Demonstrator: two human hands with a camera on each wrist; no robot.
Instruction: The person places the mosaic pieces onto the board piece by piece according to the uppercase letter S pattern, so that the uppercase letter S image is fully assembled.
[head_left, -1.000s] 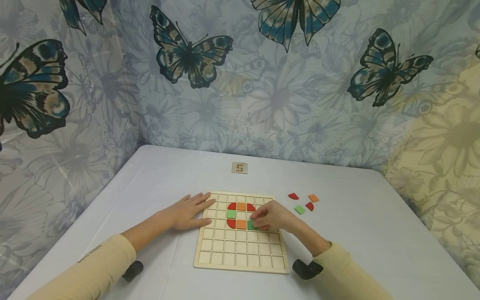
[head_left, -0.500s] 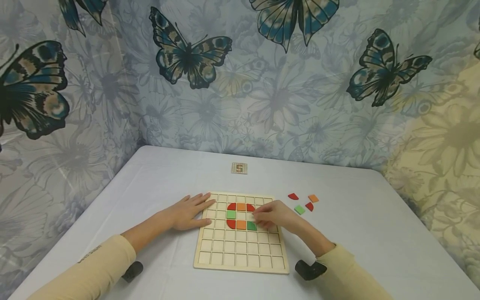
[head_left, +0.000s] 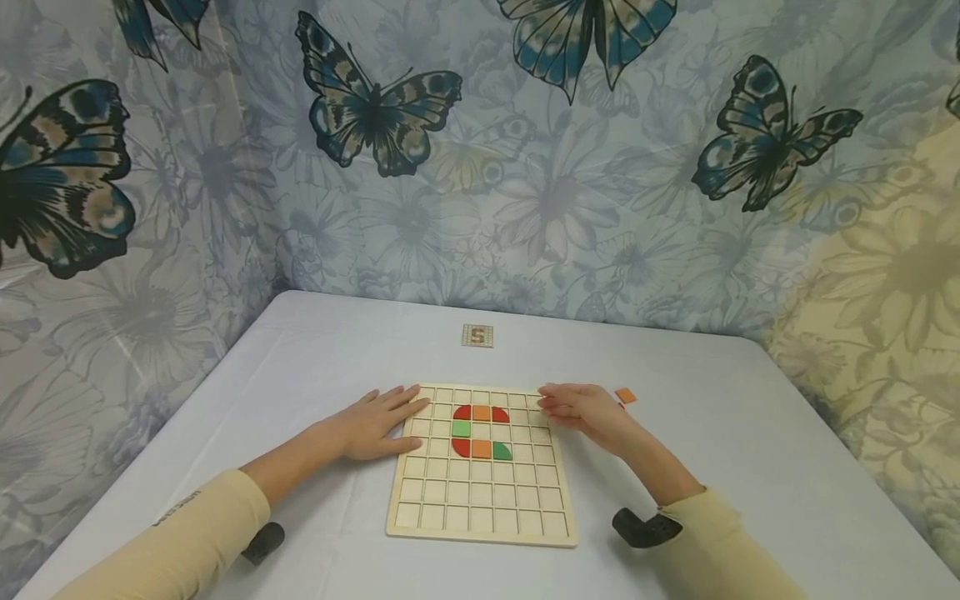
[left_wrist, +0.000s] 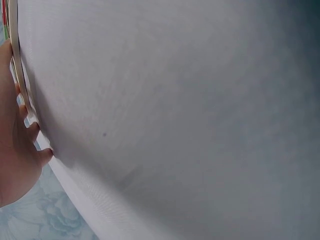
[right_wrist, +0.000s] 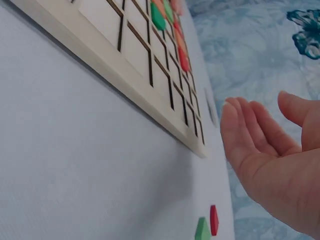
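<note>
At the board [head_left: 482, 490], left hand [head_left: 378, 425] spread on its edge, right hand [head_left: 588, 412] hovering, thumb apart from fingers

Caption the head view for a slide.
Left hand touches a wooden grid board holding seven colored tiles; right hand hovers by its right edge.

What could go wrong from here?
1. Knock: the right grip likely covers the loose green piece in the head view, so it might get brushed aside.
2. Shift: the left grip rests on the edge of the board; a nudge could slide it and perhaps unsettle the placed dark green piece.
</note>
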